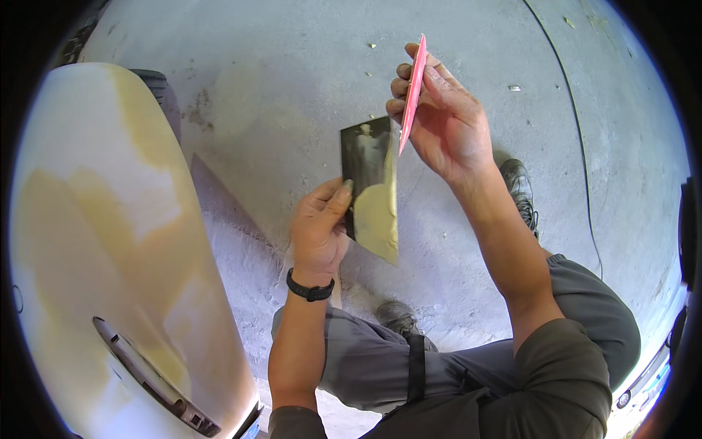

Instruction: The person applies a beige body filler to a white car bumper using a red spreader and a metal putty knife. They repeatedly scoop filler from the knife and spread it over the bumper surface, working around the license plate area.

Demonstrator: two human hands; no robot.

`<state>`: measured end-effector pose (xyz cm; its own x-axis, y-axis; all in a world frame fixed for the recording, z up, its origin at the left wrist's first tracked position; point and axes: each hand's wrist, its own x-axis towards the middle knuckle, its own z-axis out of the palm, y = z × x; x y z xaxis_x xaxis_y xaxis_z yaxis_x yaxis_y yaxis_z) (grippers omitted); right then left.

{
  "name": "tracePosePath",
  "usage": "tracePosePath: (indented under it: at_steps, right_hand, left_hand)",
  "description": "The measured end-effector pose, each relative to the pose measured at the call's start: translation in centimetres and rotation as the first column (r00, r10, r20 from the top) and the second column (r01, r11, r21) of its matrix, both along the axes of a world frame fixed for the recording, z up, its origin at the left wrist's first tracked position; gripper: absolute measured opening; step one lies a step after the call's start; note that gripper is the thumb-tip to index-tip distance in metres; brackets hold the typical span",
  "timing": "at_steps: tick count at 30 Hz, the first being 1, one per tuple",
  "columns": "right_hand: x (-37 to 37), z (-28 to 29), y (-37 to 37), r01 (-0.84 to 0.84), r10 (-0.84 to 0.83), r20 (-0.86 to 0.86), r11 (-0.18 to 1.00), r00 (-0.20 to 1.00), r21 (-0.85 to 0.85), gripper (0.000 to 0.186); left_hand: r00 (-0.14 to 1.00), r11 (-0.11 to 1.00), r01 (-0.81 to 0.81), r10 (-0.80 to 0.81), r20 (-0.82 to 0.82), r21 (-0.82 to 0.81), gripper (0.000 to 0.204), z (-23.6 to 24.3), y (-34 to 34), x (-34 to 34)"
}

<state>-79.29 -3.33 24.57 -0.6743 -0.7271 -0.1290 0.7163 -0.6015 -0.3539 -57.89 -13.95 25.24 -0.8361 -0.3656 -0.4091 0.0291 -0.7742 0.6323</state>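
My left hand (319, 230) grips the left edge of a dark, flat rectangular putty board (365, 161), thumb on top. A thick pale-yellow layer of putty (376, 218) covers its lower part, and a thinner smear with a small blob sits near its top. Up and to the right, my right hand (455, 124) pinches a thin pink putty spreader (414, 88), seen nearly edge-on. The spreader's lower tip comes close to the board's upper right corner; I cannot tell whether they touch.
At the left stands a pale car body panel (110, 219) with yellowish putty patches and a dark slotted recess (153, 377). A tyre (157, 91) shows behind it. A black cable (574, 110) runs over the grey concrete floor (278, 80). My shoes (518, 190) are below my hands.
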Motion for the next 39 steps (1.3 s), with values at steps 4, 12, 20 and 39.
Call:
tracePosePath:
  at_steps: [4,12,20,39]
  right_hand:
    - [3.4,0.2,0.3,-0.034,0.041,-0.089,0.996,0.995,0.087,0.05]
    - [6.6,-2.7,-0.2,-0.297,0.331,-0.178,0.935,0.927,0.194,0.053]
    - [2.0,-2.3,-5.9,-0.233,0.185,0.175,0.918,0.967,0.319,0.046]
    - [4.6,16.8,-21.6,0.027,-0.068,-0.869,0.998,0.491,-0.063,0.024]
  left_hand:
    - [0.997,0.995,0.009,-0.001,0.073,-0.101,0.032,0.1,0.1,-0.1]
    - [0.987,0.988,-0.156,0.156,-0.032,-0.01,0.03,1.0,-1.8,1.7]
    - [0.968,0.973,-0.231,0.229,-0.099,-0.009,0.03,1.4,-3.1,4.0]
    - [0.933,0.949,-0.312,0.317,0.17,-0.051,0.02,-3.1,-2.7,7.3]
